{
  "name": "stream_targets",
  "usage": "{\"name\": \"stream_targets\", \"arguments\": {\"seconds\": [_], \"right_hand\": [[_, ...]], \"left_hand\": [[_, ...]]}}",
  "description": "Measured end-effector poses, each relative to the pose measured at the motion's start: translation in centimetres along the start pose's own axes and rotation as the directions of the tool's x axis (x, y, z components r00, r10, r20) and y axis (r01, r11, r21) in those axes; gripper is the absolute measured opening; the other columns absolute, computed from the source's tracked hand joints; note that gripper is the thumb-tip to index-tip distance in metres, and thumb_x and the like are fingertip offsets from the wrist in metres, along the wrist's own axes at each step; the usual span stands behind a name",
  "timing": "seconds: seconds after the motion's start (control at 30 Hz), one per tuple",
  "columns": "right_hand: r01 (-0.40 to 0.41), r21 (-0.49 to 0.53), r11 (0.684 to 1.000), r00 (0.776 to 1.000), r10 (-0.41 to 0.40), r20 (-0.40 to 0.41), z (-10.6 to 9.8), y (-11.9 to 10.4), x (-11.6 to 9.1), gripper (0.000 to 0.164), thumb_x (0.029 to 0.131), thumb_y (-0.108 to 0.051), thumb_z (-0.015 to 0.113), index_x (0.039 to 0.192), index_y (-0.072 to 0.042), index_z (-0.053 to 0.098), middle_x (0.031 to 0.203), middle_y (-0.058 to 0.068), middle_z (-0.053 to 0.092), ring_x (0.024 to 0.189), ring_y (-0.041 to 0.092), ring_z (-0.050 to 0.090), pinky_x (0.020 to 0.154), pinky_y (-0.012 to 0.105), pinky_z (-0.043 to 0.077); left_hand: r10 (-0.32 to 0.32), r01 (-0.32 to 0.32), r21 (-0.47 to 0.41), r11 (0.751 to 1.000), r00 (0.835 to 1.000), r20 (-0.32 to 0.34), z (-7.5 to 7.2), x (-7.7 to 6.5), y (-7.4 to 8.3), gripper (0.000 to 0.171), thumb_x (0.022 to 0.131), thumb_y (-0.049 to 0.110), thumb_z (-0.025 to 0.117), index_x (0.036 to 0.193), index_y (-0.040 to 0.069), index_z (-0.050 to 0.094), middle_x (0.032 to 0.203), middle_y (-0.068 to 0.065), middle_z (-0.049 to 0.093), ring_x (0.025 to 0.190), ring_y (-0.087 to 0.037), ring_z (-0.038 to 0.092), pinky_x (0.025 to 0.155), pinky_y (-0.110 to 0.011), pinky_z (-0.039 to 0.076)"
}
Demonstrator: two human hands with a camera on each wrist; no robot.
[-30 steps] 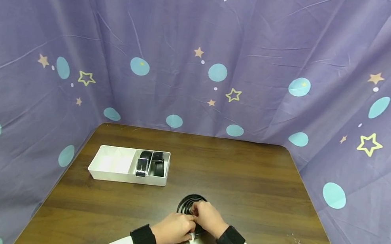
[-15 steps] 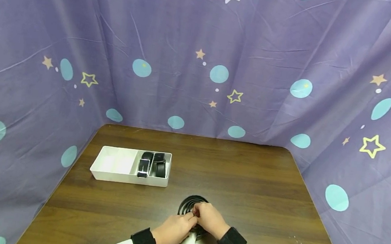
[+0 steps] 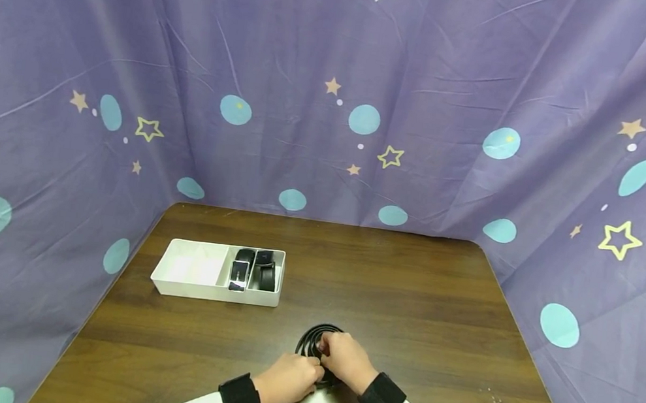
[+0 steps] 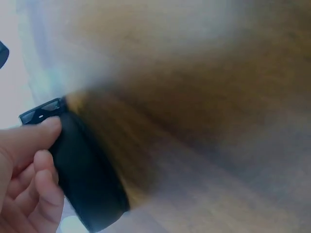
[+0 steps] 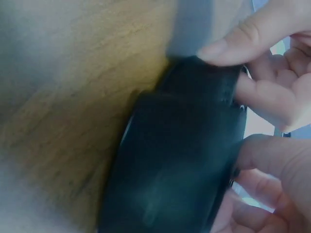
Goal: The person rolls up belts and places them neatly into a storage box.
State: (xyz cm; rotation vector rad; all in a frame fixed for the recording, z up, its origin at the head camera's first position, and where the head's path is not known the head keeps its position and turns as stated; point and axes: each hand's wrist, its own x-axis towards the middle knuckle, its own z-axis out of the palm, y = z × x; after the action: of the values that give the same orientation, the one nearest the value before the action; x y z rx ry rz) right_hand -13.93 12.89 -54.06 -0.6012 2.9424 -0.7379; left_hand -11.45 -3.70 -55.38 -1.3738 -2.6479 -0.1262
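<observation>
A black belt [image 3: 308, 339] stands loosely coiled on edge at the front middle of the table. The left hand [image 3: 289, 380] grips the near left part of the coil. From the upper right, the right hand [image 3: 345, 360] pinches the strap inside the coil. In the left wrist view, a thumb and fingers hold the belt [image 4: 92, 170] just below a dark shiny buckle [image 4: 43, 112]. Both hands show in the right wrist view, fingers on the wide black strap [image 5: 170, 160], which has an overlapping layer. Fingers hide part of the coil.
Behind and to the left stands a white divided tray [image 3: 184, 289]. Its two right compartments hold a rolled belt with a silver-edged buckle [image 3: 239, 273] and another rolled black belt [image 3: 265, 277]. The brown table [image 3: 408, 289] meets a purple curtain [image 3: 290, 60] on its far sides.
The left hand's fingers have drawn slightly apart from the right hand's and lower on the coil. The right hand stays almost in place, and the whole view has shifted a little.
</observation>
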Motion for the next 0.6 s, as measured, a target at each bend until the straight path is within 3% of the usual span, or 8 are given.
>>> {"name": "stream_targets", "arguments": {"seconds": [0.17,0.3,0.47,0.6], "right_hand": [[-0.016,-0.041,0.999,0.999,0.014,-0.042,0.1,0.4,0.3,0.016,0.07,-0.004,0.072,0.071,-0.013,0.059,0.063,-0.008,0.053,0.056,0.005,0.045,0.049,0.023,0.037],[-0.027,-0.076,0.997,0.997,0.022,-0.076,0.1,1.1,0.4,0.022,0.069,-0.002,0.072,0.069,-0.014,0.054,0.062,-0.007,0.05,0.055,0.006,0.043,0.048,0.023,0.036],[-0.028,-0.107,0.994,0.995,0.017,-0.103,-0.4,1.8,0.2,0.027,0.069,-0.002,0.071,0.067,-0.015,0.048,0.06,-0.007,0.045,0.054,0.007,0.04,0.046,0.025,0.034],[-0.035,-0.109,0.993,0.994,0.023,-0.107,-0.8,2.0,-0.1,0.022,0.07,-0.001,0.072,0.07,-0.012,0.053,0.061,-0.005,0.05,0.054,0.007,0.043,0.046,0.026,0.036]], "left_hand": [[0.033,-0.032,-0.045,0.998,0.999,0.016,-0.4,0.0,-0.2,0.02,0.072,0.024,0.08,0.071,0.025,0.06,0.071,0.016,0.053,0.061,0.005,0.051,0.051,-0.015,0.04],[0.044,-0.041,-0.088,0.995,0.999,0.029,-0.8,-0.4,-0.8,0.025,0.07,0.023,0.081,0.068,0.024,0.057,0.068,0.017,0.05,0.058,0.006,0.044,0.05,-0.014,0.036],[0.006,0.001,-0.117,0.993,0.998,0.057,-1.1,-1.2,-2.1,0.028,0.068,0.022,0.082,0.064,0.025,0.054,0.064,0.018,0.048,0.057,0.006,0.042,0.05,-0.015,0.035],[-0.03,0.038,-0.121,0.992,0.997,0.071,-0.9,-1.8,-3.0,0.028,0.069,0.024,0.081,0.064,0.026,0.054,0.065,0.018,0.047,0.058,0.006,0.042,0.05,-0.016,0.035]]}}
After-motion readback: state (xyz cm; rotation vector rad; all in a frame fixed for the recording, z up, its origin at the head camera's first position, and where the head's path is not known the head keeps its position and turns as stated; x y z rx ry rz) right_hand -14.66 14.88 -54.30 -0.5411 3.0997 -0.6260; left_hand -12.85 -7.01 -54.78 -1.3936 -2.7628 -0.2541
